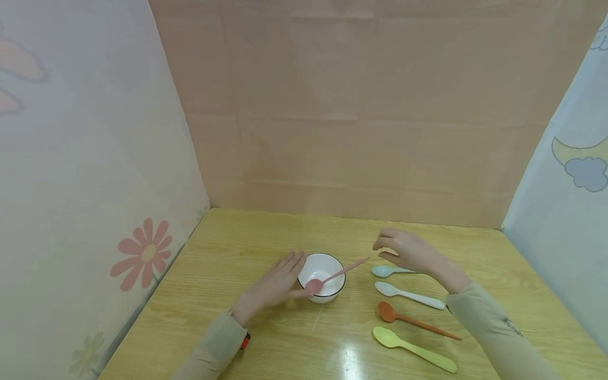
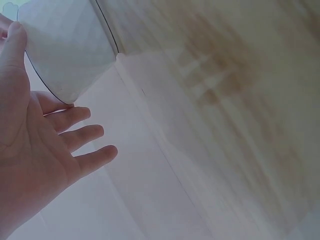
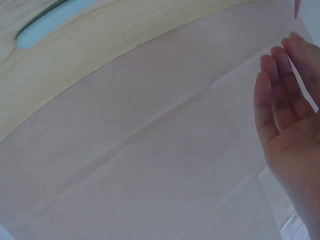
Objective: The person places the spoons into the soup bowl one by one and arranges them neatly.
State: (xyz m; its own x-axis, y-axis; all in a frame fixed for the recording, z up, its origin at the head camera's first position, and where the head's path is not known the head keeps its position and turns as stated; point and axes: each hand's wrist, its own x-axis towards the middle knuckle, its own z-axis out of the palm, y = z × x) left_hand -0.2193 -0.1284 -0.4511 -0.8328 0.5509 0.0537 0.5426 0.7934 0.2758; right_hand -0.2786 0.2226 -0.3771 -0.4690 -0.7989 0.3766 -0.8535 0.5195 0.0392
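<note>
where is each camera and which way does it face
Head: on the head, facing forward and down at table, bowl and pink spoon; left hand, right hand and sleeves show.
Left wrist: on that wrist, facing the bowl; the left hand shows.
Right wrist: on that wrist, facing the backdrop and table; the right hand shows.
Shared: head and left wrist both show the bowl.

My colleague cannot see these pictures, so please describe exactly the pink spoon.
Near the middle of the yellowish wooden table stands a round white bowl with a dark rim. The slender pink spoon rests inside, its handle jutting past the rim. Unlike it, the pale-blue spoon, white spoon, orange spoon and yellow spoon lie on the table.
</note>
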